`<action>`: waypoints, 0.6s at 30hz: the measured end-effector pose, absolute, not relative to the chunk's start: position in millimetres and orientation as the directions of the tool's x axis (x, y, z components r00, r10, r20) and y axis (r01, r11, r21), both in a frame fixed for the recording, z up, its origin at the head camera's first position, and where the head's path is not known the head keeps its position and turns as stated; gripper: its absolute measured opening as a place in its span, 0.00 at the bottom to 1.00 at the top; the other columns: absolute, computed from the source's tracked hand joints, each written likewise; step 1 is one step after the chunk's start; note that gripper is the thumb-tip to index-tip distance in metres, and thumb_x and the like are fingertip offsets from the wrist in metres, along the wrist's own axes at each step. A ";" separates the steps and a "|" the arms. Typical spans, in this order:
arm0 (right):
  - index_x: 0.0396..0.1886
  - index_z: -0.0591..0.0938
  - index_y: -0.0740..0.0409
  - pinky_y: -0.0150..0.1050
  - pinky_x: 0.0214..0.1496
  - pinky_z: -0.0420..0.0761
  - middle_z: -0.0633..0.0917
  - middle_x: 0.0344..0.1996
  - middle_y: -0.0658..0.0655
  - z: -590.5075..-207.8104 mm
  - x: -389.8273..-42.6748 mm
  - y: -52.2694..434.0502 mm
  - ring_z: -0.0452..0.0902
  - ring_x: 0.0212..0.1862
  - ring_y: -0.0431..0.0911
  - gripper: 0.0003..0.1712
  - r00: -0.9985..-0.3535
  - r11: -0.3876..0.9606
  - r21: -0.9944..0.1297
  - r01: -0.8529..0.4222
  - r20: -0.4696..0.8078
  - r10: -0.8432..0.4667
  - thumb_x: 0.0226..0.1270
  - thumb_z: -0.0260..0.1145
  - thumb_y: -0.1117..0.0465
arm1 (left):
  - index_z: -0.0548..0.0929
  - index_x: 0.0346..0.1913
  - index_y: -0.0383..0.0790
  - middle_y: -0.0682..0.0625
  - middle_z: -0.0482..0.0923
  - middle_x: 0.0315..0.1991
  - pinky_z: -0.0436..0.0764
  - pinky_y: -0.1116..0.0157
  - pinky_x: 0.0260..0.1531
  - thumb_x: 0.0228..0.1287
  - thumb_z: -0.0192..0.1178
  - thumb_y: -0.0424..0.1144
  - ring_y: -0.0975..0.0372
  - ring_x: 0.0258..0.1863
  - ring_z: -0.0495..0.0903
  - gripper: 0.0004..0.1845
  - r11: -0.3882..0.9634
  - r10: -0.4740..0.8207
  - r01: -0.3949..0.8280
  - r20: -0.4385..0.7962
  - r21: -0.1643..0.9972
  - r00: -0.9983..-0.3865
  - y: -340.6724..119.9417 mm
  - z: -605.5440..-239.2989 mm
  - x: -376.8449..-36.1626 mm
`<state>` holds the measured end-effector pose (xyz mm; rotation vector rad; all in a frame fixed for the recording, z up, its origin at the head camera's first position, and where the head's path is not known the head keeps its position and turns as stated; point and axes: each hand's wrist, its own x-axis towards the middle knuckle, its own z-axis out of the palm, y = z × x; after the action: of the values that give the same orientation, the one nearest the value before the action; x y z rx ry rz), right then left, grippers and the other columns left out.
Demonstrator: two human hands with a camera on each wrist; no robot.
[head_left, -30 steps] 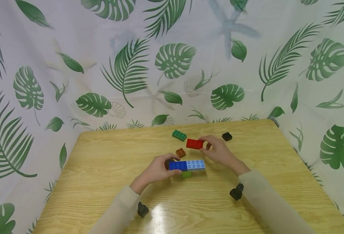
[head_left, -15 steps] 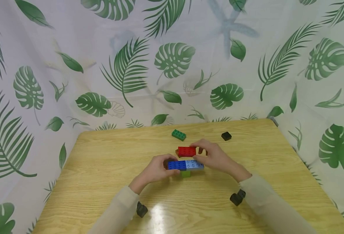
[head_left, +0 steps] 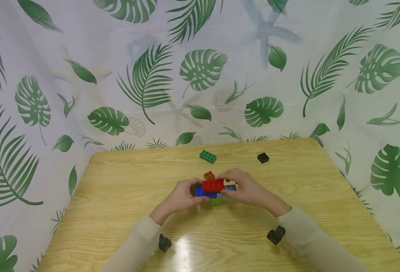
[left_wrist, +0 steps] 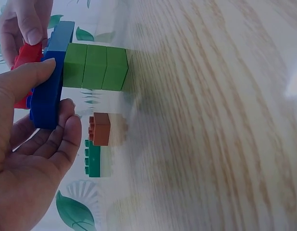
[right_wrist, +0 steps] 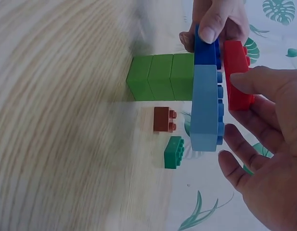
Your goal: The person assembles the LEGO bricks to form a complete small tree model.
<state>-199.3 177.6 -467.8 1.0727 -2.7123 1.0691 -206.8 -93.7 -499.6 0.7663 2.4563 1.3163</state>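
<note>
My left hand (head_left: 181, 198) grips the dark blue rectangular plastic brick (left_wrist: 46, 98), thumb on one long side and fingers curled under the other, which steadies the build on the light wooden table (head_left: 125, 196). The dark blue brick sits end to end with a light blue rectangular plastic brick (right_wrist: 204, 108); both rest on a stack of lime green plastic bricks (right_wrist: 160, 77) that stands on the table. My right hand (head_left: 247, 190) pinches the red rectangular plastic brick (head_left: 213, 185) between thumb and fingers. The red brick sits directly above the seam of the two blue bricks. In the right wrist view a narrow gap shows between it and the blue studs, so I judge it not yet seated.

To do this step well:

1. I keep the red brick level and parallel to the blue pair, so that all studs engage at once.
2. I centre it across the seam, so that it ties both blue bricks together.
3. I hold the left-hand grip firm, since the green stack is a narrow base and downward force could tip it.
4. I press straight down, not at an angle, and shift my fingertips to the top face for the final push.

A small brown square plastic brick (head_left: 209, 175) lies just behind the build. A dark green rectangular plastic brick (head_left: 208, 156) and a small black plastic block (head_left: 263, 158) lie farther back, well apart from each other.
</note>
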 end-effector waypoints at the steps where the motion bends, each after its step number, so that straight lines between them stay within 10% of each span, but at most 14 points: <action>1: 0.59 0.86 0.58 0.52 0.53 0.83 0.89 0.52 0.56 -468.0 -199.3 177.2 0.81 0.49 0.53 0.22 -0.762 0.527 -0.590 -0.612 0.264 -0.591 0.65 0.77 0.64 | 0.82 0.61 0.36 0.46 0.87 0.49 0.82 0.67 0.41 0.66 0.75 0.44 0.60 0.40 0.83 0.26 0.450 0.558 0.334 0.031 0.828 -0.829 -93.6 -499.7 -207.2; 18: 0.60 0.87 0.54 0.45 0.54 0.81 0.90 0.51 0.52 -472.4 -197.6 172.6 0.82 0.50 0.50 0.21 -0.755 0.548 -0.561 -0.620 0.237 -0.612 0.67 0.76 0.62 | 0.85 0.56 0.40 0.49 0.87 0.44 0.80 0.68 0.37 0.65 0.76 0.44 0.58 0.36 0.82 0.20 0.441 0.575 0.371 0.060 0.817 -0.816 -94.5 -498.9 -206.8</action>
<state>-197.6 172.6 -472.4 1.0954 -2.7524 1.0056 -206.8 -94.5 -498.9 0.8248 2.4666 1.3123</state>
